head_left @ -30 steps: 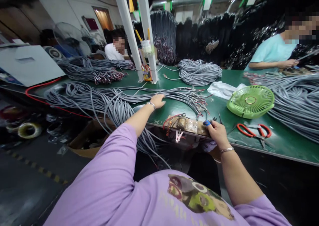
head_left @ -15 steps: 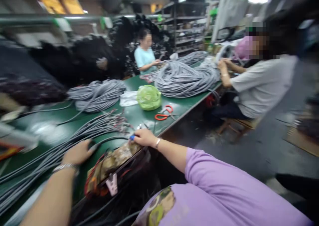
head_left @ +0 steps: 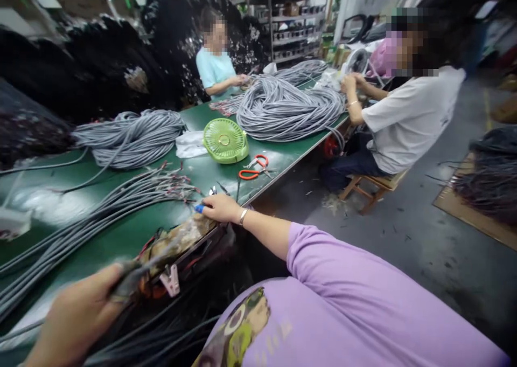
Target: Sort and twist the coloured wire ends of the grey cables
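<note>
My left hand (head_left: 76, 316) is at the lower left by the table's near edge, closed round a grey cable (head_left: 133, 278) that is smeared by motion. Farther right, my right hand (head_left: 220, 208) rests on the green table (head_left: 133, 229) with its fingers closed on a small blue-handled tool (head_left: 199, 208). A long bundle of grey cables (head_left: 100, 208) with red and white wire ends lies across the table in front of me. A brown taped pad (head_left: 181, 237) with a pink clip (head_left: 172, 281) sits on the edge between my hands.
A green fan (head_left: 225, 139), red-handled scissors (head_left: 252, 170), a white cloth (head_left: 189, 143) and coiled grey cable piles (head_left: 129, 135) lie on the table. A person in a white shirt (head_left: 407, 119) sits at the right edge; another in light blue (head_left: 214, 68) works at the far side.
The view has swung right from the left part of the table. My left hand has drawn back from the cable bundle toward me, now gripping a cable. My right hand stays on the blue tool.
</note>
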Demonstrator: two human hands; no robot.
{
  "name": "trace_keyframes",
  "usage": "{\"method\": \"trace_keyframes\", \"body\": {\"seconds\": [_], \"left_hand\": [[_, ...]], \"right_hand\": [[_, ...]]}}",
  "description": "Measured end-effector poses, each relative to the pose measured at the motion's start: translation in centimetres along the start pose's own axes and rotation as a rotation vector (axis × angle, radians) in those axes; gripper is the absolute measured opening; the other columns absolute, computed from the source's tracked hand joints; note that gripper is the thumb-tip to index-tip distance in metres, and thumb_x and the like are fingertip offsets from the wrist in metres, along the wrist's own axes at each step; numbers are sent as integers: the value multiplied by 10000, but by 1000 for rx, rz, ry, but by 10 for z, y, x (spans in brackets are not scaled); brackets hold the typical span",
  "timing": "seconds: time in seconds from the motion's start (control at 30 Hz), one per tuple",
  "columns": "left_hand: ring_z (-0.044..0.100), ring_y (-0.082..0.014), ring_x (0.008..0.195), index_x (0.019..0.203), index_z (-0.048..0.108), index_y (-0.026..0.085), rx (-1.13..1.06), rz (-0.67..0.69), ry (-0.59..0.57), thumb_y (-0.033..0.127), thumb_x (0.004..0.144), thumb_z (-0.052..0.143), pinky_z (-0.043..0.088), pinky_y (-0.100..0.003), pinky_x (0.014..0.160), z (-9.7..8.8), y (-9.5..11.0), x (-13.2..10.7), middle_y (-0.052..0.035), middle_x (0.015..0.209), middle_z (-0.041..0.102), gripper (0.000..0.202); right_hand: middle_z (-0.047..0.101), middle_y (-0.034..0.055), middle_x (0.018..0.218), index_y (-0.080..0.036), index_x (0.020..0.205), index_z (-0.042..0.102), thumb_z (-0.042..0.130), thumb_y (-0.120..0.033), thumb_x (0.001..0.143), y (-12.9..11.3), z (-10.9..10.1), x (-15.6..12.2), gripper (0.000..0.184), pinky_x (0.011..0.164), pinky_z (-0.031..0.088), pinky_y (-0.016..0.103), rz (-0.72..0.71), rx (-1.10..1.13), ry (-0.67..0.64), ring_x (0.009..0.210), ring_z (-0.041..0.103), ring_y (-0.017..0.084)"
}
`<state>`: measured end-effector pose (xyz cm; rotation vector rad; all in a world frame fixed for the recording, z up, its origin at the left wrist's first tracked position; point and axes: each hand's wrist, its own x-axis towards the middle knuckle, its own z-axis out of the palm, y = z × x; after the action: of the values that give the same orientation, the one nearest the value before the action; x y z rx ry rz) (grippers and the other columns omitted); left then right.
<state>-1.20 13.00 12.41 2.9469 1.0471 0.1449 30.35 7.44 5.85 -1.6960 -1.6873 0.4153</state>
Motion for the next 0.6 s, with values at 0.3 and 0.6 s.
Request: {"method": "trace_keyframes", "body": {"seconds": [0.3,0.6], "left_hand": [[604,-138,610,779,673,235,-590,337,-344,469,831,649,392,-231,601,-3,128,-58,-17,690,666,242],[440,-73,459,764,593,160,-1230,-415,233,583,846,601,349,-202,471,62,128,-130,25,545,532,432]], "right_hand": [[524,-14,611,-172,607,518,554,-265,891,7,9,2,301,593,242,265,-43,43,87,611,391,112],[554,8,611,-181,702,651,581,-288,890,14,11,-6,227,628,318,308,-124,172,201,601,436,134]]}}
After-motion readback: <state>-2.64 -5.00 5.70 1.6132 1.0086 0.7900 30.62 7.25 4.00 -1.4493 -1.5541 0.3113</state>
